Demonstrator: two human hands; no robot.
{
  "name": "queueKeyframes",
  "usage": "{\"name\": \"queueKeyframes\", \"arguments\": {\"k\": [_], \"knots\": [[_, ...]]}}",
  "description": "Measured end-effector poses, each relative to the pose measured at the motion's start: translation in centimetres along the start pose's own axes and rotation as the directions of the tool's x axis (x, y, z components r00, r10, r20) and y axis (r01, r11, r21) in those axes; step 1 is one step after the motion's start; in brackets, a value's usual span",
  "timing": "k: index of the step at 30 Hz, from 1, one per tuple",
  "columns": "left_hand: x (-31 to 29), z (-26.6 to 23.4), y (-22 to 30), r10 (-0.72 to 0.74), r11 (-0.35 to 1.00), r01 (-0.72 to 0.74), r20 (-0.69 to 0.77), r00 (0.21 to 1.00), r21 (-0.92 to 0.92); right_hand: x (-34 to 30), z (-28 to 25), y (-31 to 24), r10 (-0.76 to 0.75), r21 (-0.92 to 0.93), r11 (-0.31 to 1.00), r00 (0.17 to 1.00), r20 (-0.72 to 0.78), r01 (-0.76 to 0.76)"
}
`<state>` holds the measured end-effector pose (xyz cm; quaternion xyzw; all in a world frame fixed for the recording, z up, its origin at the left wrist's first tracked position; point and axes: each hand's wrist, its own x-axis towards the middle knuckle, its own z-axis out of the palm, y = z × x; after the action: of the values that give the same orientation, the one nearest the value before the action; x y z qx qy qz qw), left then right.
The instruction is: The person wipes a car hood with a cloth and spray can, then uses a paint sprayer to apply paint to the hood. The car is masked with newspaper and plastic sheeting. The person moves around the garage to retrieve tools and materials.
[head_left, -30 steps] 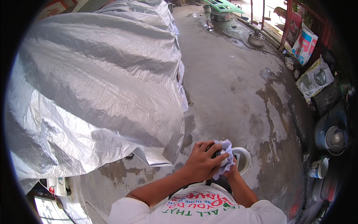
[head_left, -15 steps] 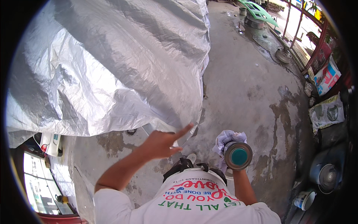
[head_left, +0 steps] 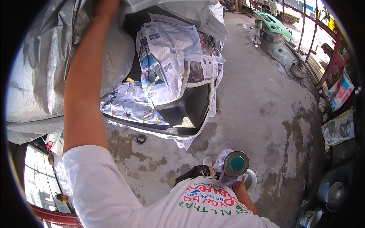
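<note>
My left hand (head_left: pixel 106 7) is raised at the far upper left, gripping the silver tarp (head_left: pixel 49 72) and holding it up; its fingers are mostly hidden. Below the lifted edge shows a vehicle body part with black trim (head_left: pixel 186 104), masked with newspaper (head_left: pixel 175 57) and tape. Low on the right, my right hand (head_left: pixel 239 186) is closed beneath an open paint can (head_left: pixel 244 162) with teal paint (head_left: pixel 236 163) inside. A crumpled white cloth (head_left: pixel 220 161) is bunched against the can. Beside this hand appears a round white rim (head_left: pixel 251 181), partly hidden; I cannot tell whether it is held.
Stained concrete floor (head_left: pixel 258 110) runs along the right of the vehicle. Printed sacks (head_left: pixel 339 129), a blue drum-like container (head_left: pixel 334 190) and a white bucket (head_left: pixel 311 219) line the right side. Farther off are a light green panel (head_left: pixel 273 24) and a metal wheel-like part (head_left: pixel 298 70).
My left hand has gone from the tarp's near corner up and forward, lifting the tarp and uncovering the newspaper-masked vehicle part. The paint can has shifted slightly left and nearer.
</note>
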<state>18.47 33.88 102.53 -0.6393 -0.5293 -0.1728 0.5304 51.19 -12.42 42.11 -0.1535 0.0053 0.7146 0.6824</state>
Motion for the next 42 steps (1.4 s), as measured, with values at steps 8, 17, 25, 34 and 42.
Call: {"name": "queueKeyframes", "arguments": {"k": [8, 17, 25, 34, 42], "knots": [[-0.8, 6.2, 6.0, -0.228, 0.96, 0.155, 0.336, 0.914, 0.232, 11.6, -4.3, -4.5, -0.022, -0.051, 0.998, 0.999, 0.048, 0.024], [9.0, 9.9, 5.4, -0.14, 0.984, 0.102, 0.289, 0.947, 0.143, 27.0, -2.5, -12.4, -0.064, -0.142, 0.986, 0.988, 0.141, 0.084], [11.7, 14.8, 5.5, -0.143, 0.98, 0.087, 0.327, 0.934, 0.18, 34.1, -0.2, -15.0, -0.014, -0.203, 0.977, 0.968, 0.25, 0.067], [10.0, 19.4, 2.3, -0.277, 0.913, 0.09, 0.441, 0.854, 0.398, 42.2, -0.8, -21.1, 0.112, -0.2, 0.978, 0.966, 0.234, -0.065], [1.8, 24.4, 0.7, -0.373, 0.88, 0.105, 0.535, 0.758, 0.464, 51.8, -3.2, -32.9, 0.233, -0.213, 0.954, 0.969, 0.082, -0.211]]}}
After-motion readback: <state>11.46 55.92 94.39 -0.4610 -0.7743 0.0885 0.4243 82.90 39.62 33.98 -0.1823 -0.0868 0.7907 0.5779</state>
